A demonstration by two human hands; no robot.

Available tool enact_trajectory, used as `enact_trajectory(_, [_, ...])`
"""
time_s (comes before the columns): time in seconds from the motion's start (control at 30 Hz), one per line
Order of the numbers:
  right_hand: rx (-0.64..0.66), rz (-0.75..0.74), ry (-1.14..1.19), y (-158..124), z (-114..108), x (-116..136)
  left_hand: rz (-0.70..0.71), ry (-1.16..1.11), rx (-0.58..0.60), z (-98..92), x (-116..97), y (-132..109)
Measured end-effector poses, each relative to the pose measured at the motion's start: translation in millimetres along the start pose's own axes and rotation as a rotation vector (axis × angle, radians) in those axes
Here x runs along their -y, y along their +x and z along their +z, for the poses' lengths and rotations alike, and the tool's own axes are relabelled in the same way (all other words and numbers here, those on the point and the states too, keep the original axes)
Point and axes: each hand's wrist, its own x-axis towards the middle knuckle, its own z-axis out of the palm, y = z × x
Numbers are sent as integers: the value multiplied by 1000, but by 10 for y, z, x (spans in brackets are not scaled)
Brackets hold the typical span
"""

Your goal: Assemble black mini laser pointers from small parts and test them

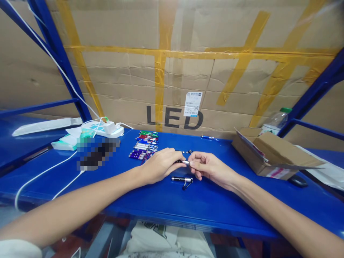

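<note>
Above the blue tabletop, my left hand [162,165] is closed around a small black penlight [185,162], its silver end pointing right. The fingertips of my right hand [208,166] pinch that silver end; whether they grip a separate piece there is too small to tell. Just below my hands lies a second black penlight [180,178] with a dark wrist strap [187,184] at its right end. Beyond my fingers are a few tiny round metal pieces [187,152], like button cells. To the left, several penlights [142,146] in green, red, blue, silver and purple lie in a row.
A blue penlight [208,137] lies near the back cardboard [120,86]. On the right stand an open cardboard box [249,157], a bottle with a green cap [278,118] and a black mouse [298,181]. A white power strip [103,129] with cables and a blurred-out object [98,154] occupy the left.
</note>
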Motion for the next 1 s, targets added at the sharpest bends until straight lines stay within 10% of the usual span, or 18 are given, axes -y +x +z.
enact_trajectory(0.5, [-81,-496,-915,-88,15,-27,-428,-498,51,32,-58,48])
enact_trajectory(1.0, [132,14,19,-42,5,-1,76,-2,9,-38,-2,3])
